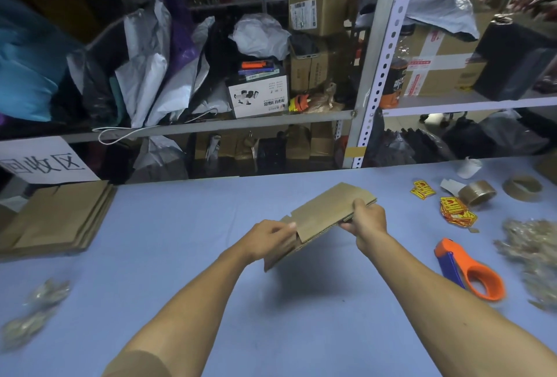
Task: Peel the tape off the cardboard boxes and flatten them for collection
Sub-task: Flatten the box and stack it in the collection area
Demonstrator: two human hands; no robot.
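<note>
A flattened brown cardboard box [327, 211] is held tilted above the middle of the blue table [187, 256]. My left hand [271, 241] grips its near left end, fingers curled over the flap. My right hand [366, 221] grips its right edge, thumb on top. A stack of flattened cardboard [57, 220] lies at the table's left, below a white paper sign [45, 162]. Crumpled peeled tape [539, 256] is heaped at the right edge, and smaller wads of tape [36, 310] lie at the near left.
An orange and blue tape dispenser [470, 271] lies to the right of my right arm. Two brown tape rolls [477, 193] and yellow-red stickers [455, 211] sit at the far right. Metal shelving [382, 60] crammed with parcels and bags stands behind the table.
</note>
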